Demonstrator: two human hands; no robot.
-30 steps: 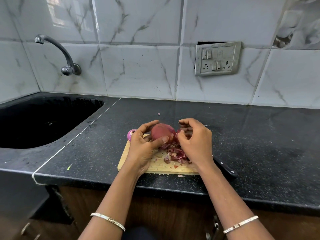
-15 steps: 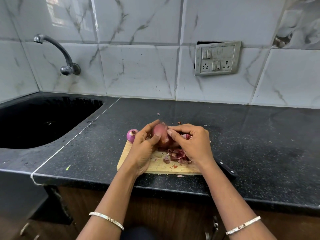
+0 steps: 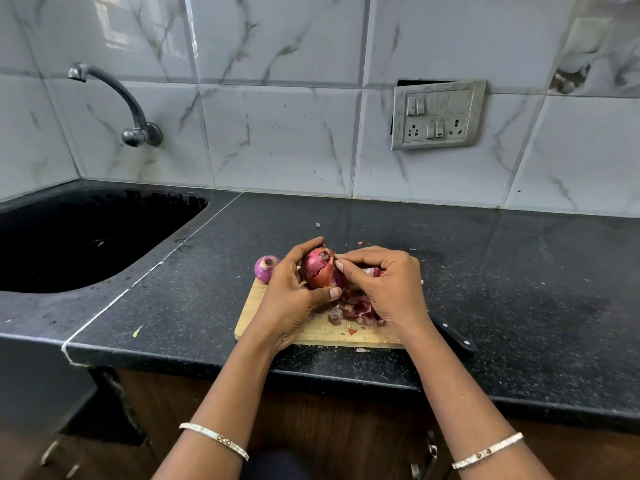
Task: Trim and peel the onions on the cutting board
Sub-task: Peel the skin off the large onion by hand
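My left hand (image 3: pixel 291 299) grips a red onion (image 3: pixel 317 270) just above the wooden cutting board (image 3: pixel 313 332), its cracked dry skin facing me. My right hand (image 3: pixel 384 285) pinches the skin at the onion's top end with fingertips and thumb. A second, purple onion (image 3: pixel 265 268) sits at the board's far left corner. A heap of red onion peels (image 3: pixel 358 310) lies on the board between my hands, partly hidden by my right hand.
A knife with a black handle (image 3: pixel 457 336) lies on the black counter right of the board, its blade hidden under my right wrist. A deep black sink (image 3: pixel 86 237) with a wall tap (image 3: pixel 131 109) is at the left. Peel scraps dot the counter.
My left hand has turned the onion so its top end faces up. My right hand has moved left from the peel heap and now pinches the skin at that end.
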